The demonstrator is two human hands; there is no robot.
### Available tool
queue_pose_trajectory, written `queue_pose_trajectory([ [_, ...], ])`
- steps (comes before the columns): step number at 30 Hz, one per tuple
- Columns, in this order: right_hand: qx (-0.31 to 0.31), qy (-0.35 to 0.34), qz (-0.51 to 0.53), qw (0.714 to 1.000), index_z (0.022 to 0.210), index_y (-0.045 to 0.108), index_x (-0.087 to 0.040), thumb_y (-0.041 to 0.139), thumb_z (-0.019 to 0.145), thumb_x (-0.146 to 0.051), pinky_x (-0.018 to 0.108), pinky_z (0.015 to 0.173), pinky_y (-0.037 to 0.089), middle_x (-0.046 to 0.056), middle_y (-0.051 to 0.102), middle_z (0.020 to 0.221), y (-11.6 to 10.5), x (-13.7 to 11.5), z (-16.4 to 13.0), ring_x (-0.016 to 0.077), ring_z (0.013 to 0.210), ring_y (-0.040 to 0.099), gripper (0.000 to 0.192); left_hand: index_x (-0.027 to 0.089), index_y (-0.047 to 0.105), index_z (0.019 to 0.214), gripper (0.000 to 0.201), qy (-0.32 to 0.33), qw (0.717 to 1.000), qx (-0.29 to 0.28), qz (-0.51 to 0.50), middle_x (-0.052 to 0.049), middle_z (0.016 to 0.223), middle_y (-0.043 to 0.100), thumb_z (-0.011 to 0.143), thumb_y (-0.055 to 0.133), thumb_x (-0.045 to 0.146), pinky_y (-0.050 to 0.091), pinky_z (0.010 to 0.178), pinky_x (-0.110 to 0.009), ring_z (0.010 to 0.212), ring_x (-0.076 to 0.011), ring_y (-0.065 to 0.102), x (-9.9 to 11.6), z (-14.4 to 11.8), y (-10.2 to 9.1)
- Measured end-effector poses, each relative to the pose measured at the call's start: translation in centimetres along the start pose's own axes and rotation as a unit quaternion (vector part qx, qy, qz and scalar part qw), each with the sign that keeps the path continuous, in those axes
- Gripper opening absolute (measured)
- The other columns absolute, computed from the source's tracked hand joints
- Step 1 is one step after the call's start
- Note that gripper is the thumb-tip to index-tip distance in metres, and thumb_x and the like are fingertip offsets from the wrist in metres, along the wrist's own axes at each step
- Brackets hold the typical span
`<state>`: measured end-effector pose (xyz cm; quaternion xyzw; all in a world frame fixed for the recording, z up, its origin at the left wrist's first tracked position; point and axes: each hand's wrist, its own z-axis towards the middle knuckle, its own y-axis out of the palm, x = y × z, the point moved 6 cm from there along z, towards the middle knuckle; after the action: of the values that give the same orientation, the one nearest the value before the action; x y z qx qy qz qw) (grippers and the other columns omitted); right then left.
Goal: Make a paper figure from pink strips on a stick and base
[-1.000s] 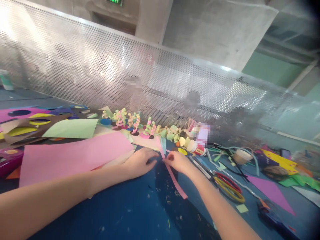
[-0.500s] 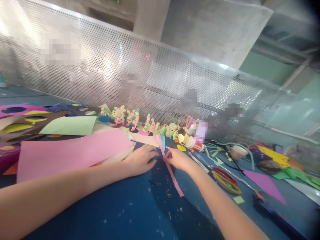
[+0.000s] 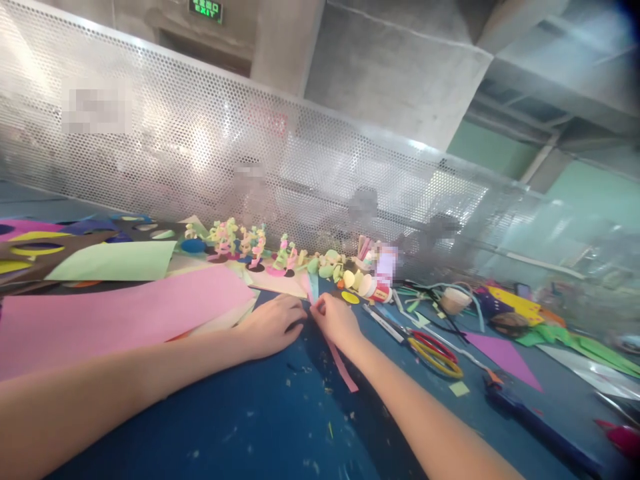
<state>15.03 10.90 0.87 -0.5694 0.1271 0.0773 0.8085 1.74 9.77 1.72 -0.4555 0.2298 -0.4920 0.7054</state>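
A narrow pink paper strip slants across the blue table. My right hand pinches it between thumb and fingertips; the strip's lower end trails toward me beneath the wrist. Just to the left, my left hand rests palm down with bent fingers, its thumb apart from them and nothing visible between. Beyond the fingertips, part of the strip lies near a pale blue paper piece. A large pink sheet spreads to the left of my left hand.
Small pastel figures line the back, before a perforated metal screen. At right lie scissors, a white-and-red tub, a dark blue glue gun and a purple paper piece. Left stands green paper.
The view has turned a little to the right, shifting everything leftward. My right fingertips are closer to my left hand, still pinching the strip.
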Motion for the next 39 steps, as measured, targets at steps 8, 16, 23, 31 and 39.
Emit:
queue_pose_trajectory([
  [8,0.051,0.046,0.18,0.981,0.077,0.06,-0.017,0.047,0.077,-0.03,0.026,0.062,0.045,0.004,0.065,0.071,0.1,2.1,0.8,0.0161,0.065,0.061,0.017,0.02,0.057,0.104,0.026,-0.031,0.999,0.019,-0.012,-0.006,0.092,0.061,0.083,0.042,0.026,0.041,0.083,-0.031,0.094,-0.0207,0.053,-0.3,-0.1,-0.3],
  [16,0.074,0.078,0.401,0.91,0.085,0.053,-0.016,0.047,0.076,-0.033,0.029,0.061,0.052,0.004,0.066,0.072,0.9,2.4,0.8,0.0175,0.064,0.064,0.02,0.021,0.057,0.083,0.041,-0.11,0.99,0.036,-0.079,-0.001,0.075,0.065,0.078,0.04,0.057,0.042,0.063,-0.027,0.073,-0.0177,0.058,-0.8,-0.3,-1.4],
  [23,0.085,0.091,0.495,0.86,0.078,0.044,-0.02,0.048,0.075,-0.029,0.032,0.069,0.054,0.005,0.067,0.076,0.7,2.1,0.5,0.0195,0.071,0.067,0.01,0.022,0.052,0.087,0.053,-0.159,0.983,0.038,-0.083,0.0,0.073,0.063,0.064,0.048,0.069,0.039,0.055,-0.026,0.067,-0.0178,0.058,-1.3,-0.6,-0.9],
  [31,0.082,0.06,0.501,0.86,0.077,0.041,-0.021,0.043,0.077,-0.029,0.032,0.065,0.053,0.001,0.065,0.067,0.5,1.0,0.3,0.0177,0.064,0.066,0.008,0.022,0.053,0.103,0.036,-0.208,0.971,0.077,-0.088,-0.001,0.08,0.063,0.072,0.054,0.041,0.04,0.056,-0.025,0.071,-0.0176,0.058,-3.6,-0.5,0.2],
  [39,0.172,-0.012,0.366,0.915,0.079,0.038,-0.022,0.041,0.083,-0.044,0.024,0.049,0.044,-0.004,0.051,0.054,-1.6,0.6,-0.6,0.0125,0.047,0.052,0.023,0.018,0.066,0.084,0.034,-0.218,0.97,0.068,-0.083,-0.004,0.073,0.066,0.083,0.036,0.033,0.041,0.058,-0.025,0.065,-0.017,0.059,-5.0,-0.2,0.5],
])
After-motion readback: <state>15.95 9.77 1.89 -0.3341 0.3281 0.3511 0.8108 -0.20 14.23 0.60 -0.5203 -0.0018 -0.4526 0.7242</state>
